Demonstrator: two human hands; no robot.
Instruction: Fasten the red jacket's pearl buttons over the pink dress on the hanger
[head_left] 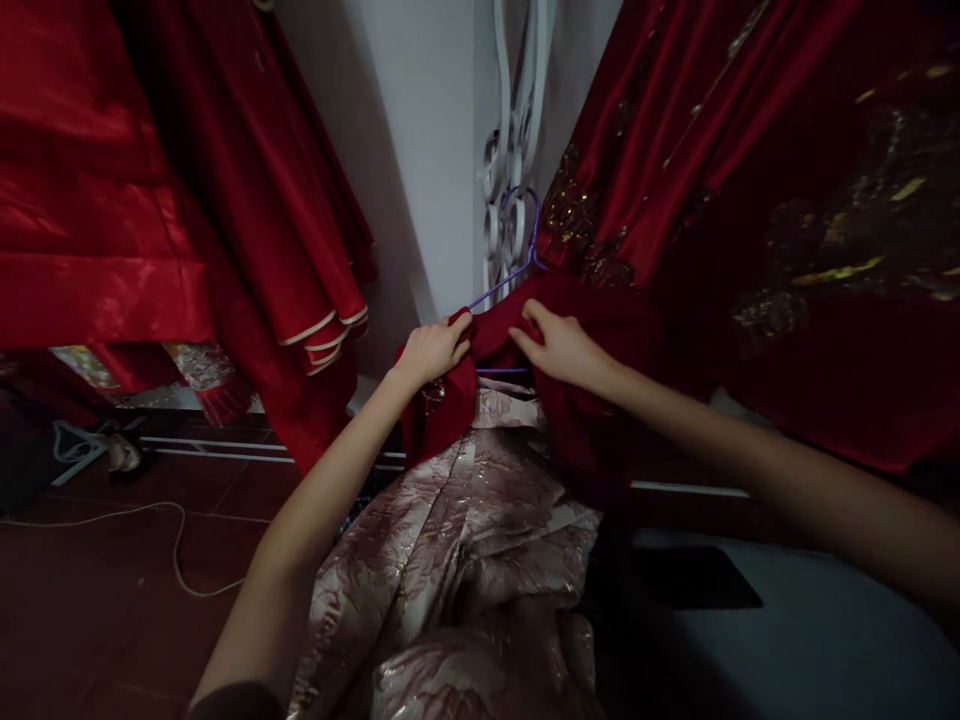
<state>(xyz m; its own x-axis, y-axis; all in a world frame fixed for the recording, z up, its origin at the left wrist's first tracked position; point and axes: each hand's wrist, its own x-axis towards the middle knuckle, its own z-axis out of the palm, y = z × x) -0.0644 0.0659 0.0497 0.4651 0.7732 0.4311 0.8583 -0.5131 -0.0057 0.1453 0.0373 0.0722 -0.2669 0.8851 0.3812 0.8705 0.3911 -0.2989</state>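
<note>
Head view, left hand [433, 350] and right hand [564, 350] grip closed on red garment [441, 415], purple hanger [501, 284], white wall [420, 150], dark red floor [97, 610]

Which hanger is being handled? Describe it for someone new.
Find the white wall between the hanging red garments. Below it, the left hand and right hand meet on dark red cloth draped over a thin wire hanger. Only it is purple.

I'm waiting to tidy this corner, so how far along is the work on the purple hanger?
Looks done: the purple hanger has its hook up at the white scrollwork, and the pink brocade garment hangs beneath it. In hand: the left hand and right hand grip the dark red cloth at the hanger's shoulders. Left, probably: the cloth is bunched and needs spreading smooth.
</note>
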